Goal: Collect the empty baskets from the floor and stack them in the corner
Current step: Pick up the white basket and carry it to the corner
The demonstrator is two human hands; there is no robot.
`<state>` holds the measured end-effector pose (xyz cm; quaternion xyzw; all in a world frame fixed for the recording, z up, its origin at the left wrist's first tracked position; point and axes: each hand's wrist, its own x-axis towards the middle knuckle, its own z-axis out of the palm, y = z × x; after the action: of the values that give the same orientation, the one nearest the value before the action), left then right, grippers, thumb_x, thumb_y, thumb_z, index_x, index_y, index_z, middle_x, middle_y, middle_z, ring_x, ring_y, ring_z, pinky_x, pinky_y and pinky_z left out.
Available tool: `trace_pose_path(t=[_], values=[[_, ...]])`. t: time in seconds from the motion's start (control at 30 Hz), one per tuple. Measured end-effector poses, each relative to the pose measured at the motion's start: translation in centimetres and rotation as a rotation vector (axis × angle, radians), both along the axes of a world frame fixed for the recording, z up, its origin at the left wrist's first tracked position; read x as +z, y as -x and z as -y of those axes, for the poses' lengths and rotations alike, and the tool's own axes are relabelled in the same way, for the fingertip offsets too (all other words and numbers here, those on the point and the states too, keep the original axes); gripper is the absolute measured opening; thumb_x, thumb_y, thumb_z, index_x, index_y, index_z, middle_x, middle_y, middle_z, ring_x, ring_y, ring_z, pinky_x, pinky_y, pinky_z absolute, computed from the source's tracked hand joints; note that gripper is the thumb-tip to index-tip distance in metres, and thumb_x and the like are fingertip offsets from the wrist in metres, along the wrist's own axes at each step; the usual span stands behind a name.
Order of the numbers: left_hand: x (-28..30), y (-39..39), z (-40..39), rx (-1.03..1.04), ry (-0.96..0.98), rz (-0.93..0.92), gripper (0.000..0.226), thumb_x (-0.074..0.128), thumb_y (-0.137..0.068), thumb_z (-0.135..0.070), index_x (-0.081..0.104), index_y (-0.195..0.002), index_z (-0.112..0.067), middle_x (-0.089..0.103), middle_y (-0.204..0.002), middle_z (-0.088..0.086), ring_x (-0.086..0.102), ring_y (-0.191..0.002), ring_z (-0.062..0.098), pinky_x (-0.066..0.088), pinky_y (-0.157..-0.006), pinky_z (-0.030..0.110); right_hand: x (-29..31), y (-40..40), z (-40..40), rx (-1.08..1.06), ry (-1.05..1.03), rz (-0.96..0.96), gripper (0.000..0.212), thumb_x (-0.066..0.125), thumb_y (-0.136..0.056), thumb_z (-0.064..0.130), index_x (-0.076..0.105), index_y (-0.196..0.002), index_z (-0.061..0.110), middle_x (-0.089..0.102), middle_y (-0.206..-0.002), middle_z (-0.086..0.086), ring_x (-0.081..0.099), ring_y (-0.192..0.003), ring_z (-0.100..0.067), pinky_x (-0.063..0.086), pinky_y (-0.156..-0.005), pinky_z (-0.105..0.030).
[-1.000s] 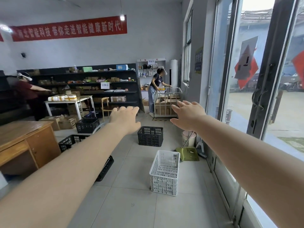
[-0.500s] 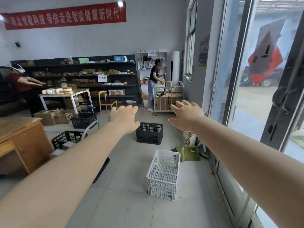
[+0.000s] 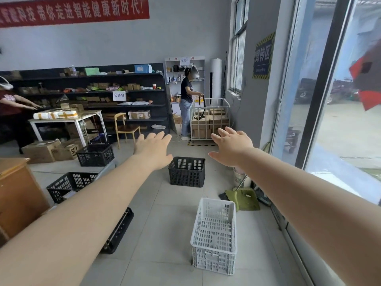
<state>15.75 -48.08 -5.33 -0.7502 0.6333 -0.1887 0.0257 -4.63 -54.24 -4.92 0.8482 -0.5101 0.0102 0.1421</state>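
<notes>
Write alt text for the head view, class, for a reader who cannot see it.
Two bare arms reach forward, left hand and right hand open and empty, above a tiled floor holding a white basket nearest and a black basket beyond it.

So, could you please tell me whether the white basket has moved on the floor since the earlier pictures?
No. The white basket keeps its place on the tiles beside the green dustpan; only the camera has shifted.
</notes>
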Motion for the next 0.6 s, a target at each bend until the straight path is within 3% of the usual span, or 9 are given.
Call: trace_pose_path(t=[0.6], values=[[-2.4, -15.6, 24.4, 0.025, 0.009, -0.022, 0.066, 0.038, -0.097, -0.048, 0.017, -0.153, -0.022, 0.021, -0.160, 0.003, 0.025, -0.144, 0.024, 0.023, -0.114, 0.044, -3.0, -16.0, 26.1, 0.043, -0.050, 0.031, 0.070, 0.034, -0.096, 0.057, 0.013, -0.154, 0.025, 0.011, -0.162, -0.004, 0.008, -0.148, -0.024, 0.017, -0.115, -0.042]])
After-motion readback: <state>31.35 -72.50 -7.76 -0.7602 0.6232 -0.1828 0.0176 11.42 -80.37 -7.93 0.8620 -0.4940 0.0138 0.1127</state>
